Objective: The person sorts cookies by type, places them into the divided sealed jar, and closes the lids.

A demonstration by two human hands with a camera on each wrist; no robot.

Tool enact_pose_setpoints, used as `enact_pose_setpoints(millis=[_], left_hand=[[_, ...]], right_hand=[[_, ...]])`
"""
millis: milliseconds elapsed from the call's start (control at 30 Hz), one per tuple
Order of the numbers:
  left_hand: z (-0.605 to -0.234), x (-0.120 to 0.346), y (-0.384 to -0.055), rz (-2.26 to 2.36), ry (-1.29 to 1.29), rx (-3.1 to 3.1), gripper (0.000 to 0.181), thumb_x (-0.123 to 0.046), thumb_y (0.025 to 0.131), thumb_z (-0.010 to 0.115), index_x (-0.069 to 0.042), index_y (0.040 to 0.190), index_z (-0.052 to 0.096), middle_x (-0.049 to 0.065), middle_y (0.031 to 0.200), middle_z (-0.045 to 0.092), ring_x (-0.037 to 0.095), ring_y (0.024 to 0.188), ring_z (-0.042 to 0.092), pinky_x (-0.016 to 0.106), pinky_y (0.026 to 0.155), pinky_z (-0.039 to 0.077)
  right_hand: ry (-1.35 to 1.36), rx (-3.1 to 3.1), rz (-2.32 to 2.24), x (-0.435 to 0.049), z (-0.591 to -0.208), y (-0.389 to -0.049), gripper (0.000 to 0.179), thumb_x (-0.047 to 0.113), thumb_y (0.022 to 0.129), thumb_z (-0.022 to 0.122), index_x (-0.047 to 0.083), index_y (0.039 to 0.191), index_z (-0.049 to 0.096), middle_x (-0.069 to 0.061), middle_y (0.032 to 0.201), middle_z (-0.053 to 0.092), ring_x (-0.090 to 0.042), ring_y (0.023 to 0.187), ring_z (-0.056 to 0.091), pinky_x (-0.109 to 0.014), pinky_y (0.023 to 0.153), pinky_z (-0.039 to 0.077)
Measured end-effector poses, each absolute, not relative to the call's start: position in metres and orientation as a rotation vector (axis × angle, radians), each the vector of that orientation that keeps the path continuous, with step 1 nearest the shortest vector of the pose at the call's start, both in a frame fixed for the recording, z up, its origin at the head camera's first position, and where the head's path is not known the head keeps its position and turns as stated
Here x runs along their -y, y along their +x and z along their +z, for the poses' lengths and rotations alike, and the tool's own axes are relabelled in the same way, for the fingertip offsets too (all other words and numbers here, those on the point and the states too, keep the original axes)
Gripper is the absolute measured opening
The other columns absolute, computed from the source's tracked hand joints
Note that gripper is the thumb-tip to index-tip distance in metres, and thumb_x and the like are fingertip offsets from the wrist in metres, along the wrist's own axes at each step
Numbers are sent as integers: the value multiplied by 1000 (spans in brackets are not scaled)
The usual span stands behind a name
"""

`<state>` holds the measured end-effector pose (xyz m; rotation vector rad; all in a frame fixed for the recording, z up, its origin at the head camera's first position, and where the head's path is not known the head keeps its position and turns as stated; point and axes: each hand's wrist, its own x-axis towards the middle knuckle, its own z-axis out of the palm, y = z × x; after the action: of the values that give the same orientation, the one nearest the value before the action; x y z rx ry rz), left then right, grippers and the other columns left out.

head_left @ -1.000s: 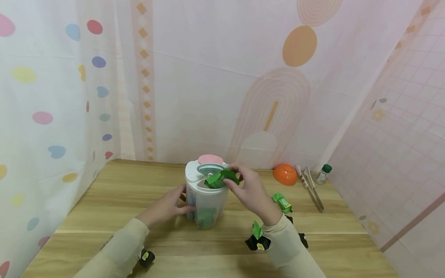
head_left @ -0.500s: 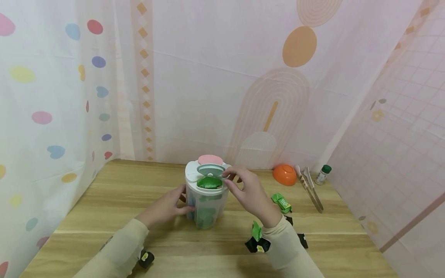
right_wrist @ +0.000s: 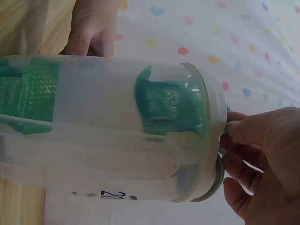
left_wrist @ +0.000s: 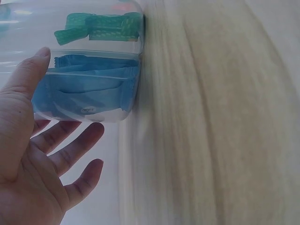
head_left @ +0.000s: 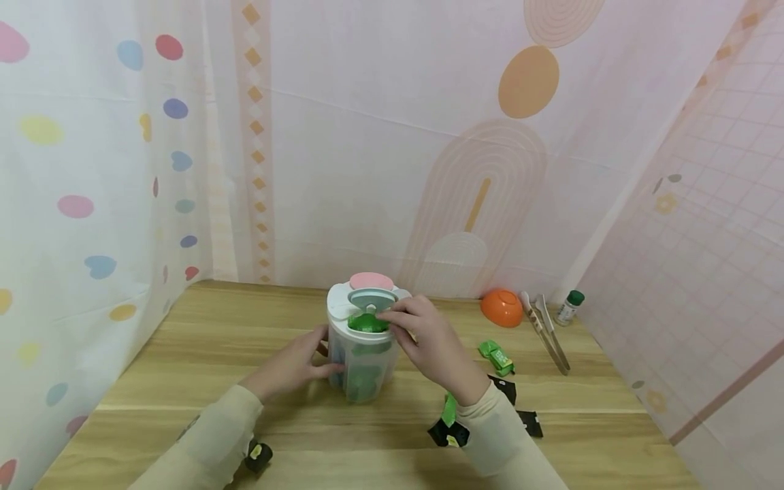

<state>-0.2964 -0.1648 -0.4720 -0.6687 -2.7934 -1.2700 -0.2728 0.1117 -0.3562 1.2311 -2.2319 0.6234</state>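
Observation:
A clear plastic storage canister (head_left: 390, 354) with inner compartments stands upright on the table. Its white lid (head_left: 339, 303) has a grey-green flip cap (head_left: 371, 297) raised over the front opening. In that opening sits a green wrapped packet (head_left: 365, 323), its end pinched by the thumb and index finger of my right hand (head_left: 431, 347). My left hand (head_left: 290, 367) holds the canister's left side, thumb on the wall and fingers reaching behind. Through the wall, the left wrist view shows blue packets (left_wrist: 89, 91) beside a green packet (left_wrist: 112, 27); the right wrist view shows another green packet (right_wrist: 28, 93) low down.
One green packet (head_left: 497, 357) lies right of the canister. Black wrapped pieces (head_left: 449, 432) lie by my right forearm, another black piece (head_left: 258, 456) by my left. An orange bowl (head_left: 502, 307), tongs (head_left: 545, 333) and a green-capped bottle (head_left: 570, 307) stand at the back right.
The green packet has gone from my right hand into the lid's opening. My right hand drew off it, then came left onto its end again. The left hand stays put.

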Motion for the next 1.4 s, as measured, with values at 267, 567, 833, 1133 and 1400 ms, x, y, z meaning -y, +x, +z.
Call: enact_pose_setpoints(millis=[267,567,833,1133,1400], left_hand=[[-472,164,-297,-1273,-669,2796,72,-45,88,78,-11,143,47,4,126,63,18,105,63,43,91,54],[-472,165,-297,-1271,-653,2804,71,-46,88,78,-12,142,47,4,126,63,19,106,63,45,92,54],[-473,165,-296,-1273,-660,2803,70,-43,88,79,-13,142,46,5,126,62,19,106,63,45,92,54],[-472,165,-296,-1279,-650,2808,72,-44,88,78,-13,144,45,5,128,62,20,108,62,46,94,53],[-473,166,-297,-1281,-656,2806,73,-45,88,78,-13,144,45,5,127,62,19,106,63,45,92,54]], right_hand=[[1199,2333,469,-110,-357,-272,22,-5,89,66,10,99,79,-1,106,62,-18,95,48,-28,77,47],[1215,2322,593,-115,-359,-271,26,-8,90,63,10,102,78,-2,112,62,-18,99,49,-27,78,49],[1096,2346,783,-142,-359,-271,22,-5,97,57,7,105,74,-4,113,64,-18,107,55,-34,86,52],[1027,2912,650,-184,-382,-285,26,5,97,66,2,123,63,-4,99,66,-16,88,62,-33,74,54],[1126,3274,691,-206,-407,-289,45,-1,88,75,4,130,59,-13,115,65,-22,92,62,-36,74,54]])
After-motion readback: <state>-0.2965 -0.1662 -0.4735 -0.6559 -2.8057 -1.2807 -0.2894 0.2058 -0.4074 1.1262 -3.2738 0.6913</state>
